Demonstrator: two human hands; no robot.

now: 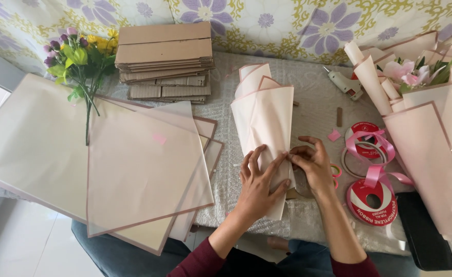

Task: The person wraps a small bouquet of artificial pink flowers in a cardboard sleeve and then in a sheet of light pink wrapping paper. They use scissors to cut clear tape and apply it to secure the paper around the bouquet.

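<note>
Left hand (259, 179): It lies flat on the pink paper cone (263, 123). The fingers (257, 160) are spread out and press the paper down. They grip nothing.

Right hand (312, 163): Its fingers (299, 154) are bent and pinch the right edge of the cone, just beside the left fingertips. It may be holding a small bit of tape there, but that spot is too small to tell.

Pink paper cone: It is a rolled sheet with a darker pink border. It lies under both hands, with its wide open end pointing away from the fingers.

Wrapping sheets (108, 159): A pile of big, flat, pale pink sheets lies to the left of the left fingers, well apart from them.

Ribbon rolls (372, 197): Two red rolls of pink ribbon lie just to the right of the right fingers.

Glue gun (343, 83): It lies beyond the right fingers, farther up the table (313, 97).

Cardboard stack (165, 59): Flat brown pieces are piled up far beyond the left fingers.

Flower bunch (77, 59): Purple and yellow flowers lie far to the left, beside the cardboard.

Wrapped bouquet (431, 133): Pink flowers in pink paper lie far to the right of the right fingers.
</note>
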